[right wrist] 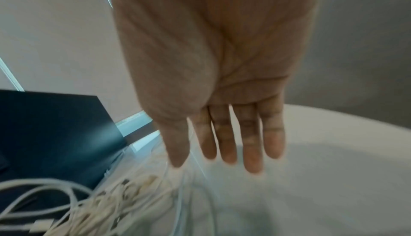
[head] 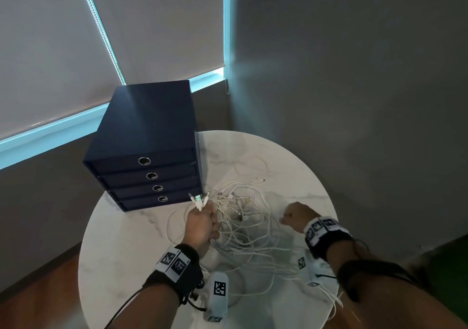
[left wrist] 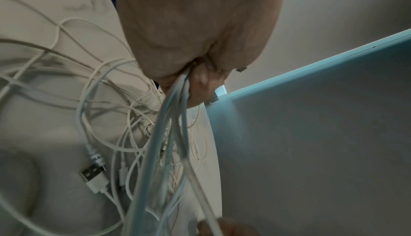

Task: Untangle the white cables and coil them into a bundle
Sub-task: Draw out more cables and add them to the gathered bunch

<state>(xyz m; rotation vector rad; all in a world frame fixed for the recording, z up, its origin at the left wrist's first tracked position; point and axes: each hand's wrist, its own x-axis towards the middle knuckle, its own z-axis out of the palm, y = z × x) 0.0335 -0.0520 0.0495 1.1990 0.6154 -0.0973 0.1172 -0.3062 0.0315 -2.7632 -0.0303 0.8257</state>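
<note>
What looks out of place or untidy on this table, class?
The white cables lie in a knotted heap on the round table, and a few strands trail over its near edge. The left hand grips several plug ends; the rest remains uncoiled.

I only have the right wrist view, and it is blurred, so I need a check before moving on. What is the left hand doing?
Observer: The left hand grips several white cables, and their plug ends stick up out of the fist.
Operator: Is the tangle lifted?
Observer: Mostly not. Its loops lie spread over the round marble table.
Operator: Any ends lying apart from the pile?
Observer: One connector lies alone on the far side of the tangle.
</note>
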